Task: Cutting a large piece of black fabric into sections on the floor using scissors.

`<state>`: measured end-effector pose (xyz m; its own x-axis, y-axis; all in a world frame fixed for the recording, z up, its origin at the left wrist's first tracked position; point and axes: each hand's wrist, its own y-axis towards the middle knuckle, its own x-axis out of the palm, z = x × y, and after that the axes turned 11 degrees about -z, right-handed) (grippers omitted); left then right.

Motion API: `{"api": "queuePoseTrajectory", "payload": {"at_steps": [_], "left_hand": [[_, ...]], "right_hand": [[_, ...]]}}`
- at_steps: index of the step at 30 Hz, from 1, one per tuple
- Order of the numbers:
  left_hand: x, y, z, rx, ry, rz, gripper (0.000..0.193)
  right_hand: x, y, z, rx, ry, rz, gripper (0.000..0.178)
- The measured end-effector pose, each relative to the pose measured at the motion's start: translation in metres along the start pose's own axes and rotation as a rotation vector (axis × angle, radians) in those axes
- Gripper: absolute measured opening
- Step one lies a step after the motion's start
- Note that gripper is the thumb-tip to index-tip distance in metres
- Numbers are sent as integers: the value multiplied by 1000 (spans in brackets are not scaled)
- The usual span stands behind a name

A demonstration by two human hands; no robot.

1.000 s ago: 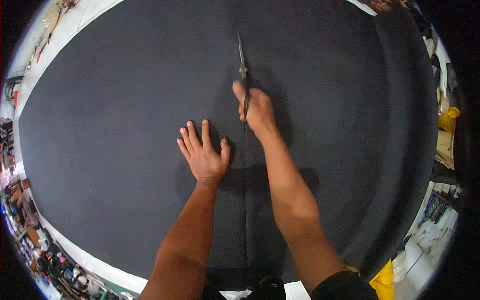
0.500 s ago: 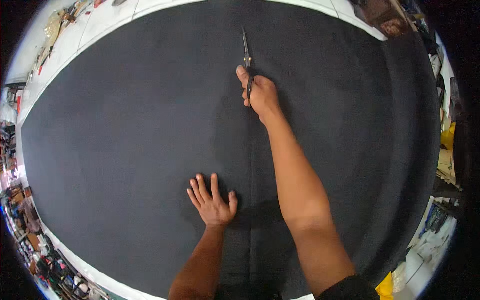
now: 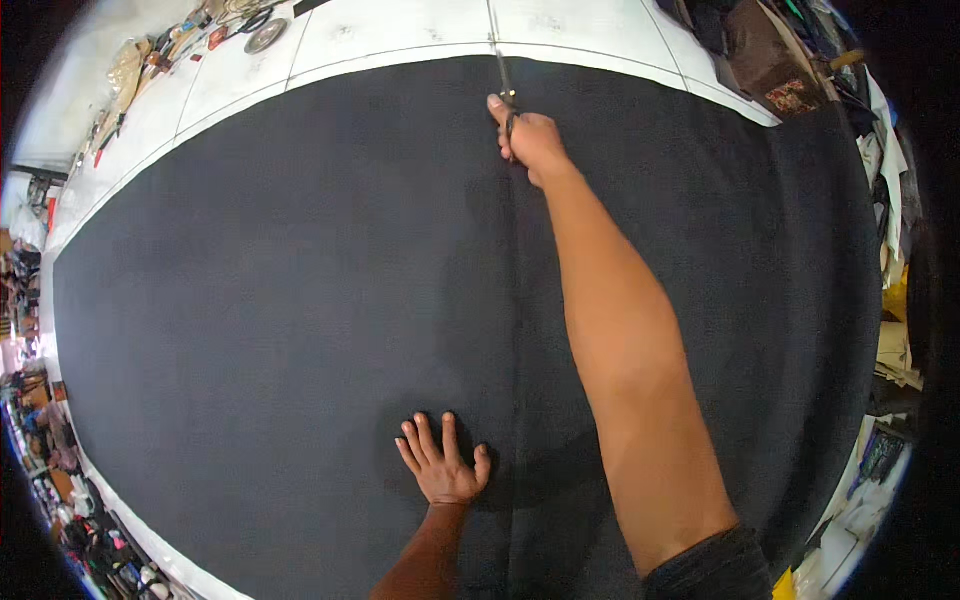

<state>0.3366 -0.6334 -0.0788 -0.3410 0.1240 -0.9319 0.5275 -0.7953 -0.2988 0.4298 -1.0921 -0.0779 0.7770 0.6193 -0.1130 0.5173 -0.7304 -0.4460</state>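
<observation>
A broad sheet of black fabric (image 3: 270,290) lies spread out beneath both hands. My right hand (image 3: 533,145) grips a pair of dark scissors (image 3: 505,82) at the far edge of the fabric, fingers closed round the handles. The blades point away from me and their tips reach past the far edge, over white floor. A straight line runs through the fabric from the scissors back toward me. My left hand (image 3: 448,468) rests flat on the fabric just left of this line, fingers spread and holding nothing.
White tiled floor (image 3: 380,25) borders the far edge. A round metal dish (image 3: 266,37) and loose tools lie at the far left. A brown box (image 3: 765,55) stands at the far right. Cluttered small items (image 3: 95,540) line the left side.
My right hand has moved the scissors farther away, up to the fabric's far edge. The view has tilted up, showing more white floor. My left hand stays flat on the fabric.
</observation>
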Motion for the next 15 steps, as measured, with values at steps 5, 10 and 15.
{"api": "queuePoseTrajectory", "payload": {"at_steps": [5, 10, 15], "left_hand": [[-21, 5, -1, -35, -37, -92, 69], [-65, 21, -11, -60, -98, -227, 71], [-82, 29, 21, -41, -190, -152, 72]], "right_hand": [[15, -50, 0, -144, 2, 124, 59], [23, -308, 100, -69, -78, 338, 58], [-10, -581, 137, 451, -890, 328, 62]]}}
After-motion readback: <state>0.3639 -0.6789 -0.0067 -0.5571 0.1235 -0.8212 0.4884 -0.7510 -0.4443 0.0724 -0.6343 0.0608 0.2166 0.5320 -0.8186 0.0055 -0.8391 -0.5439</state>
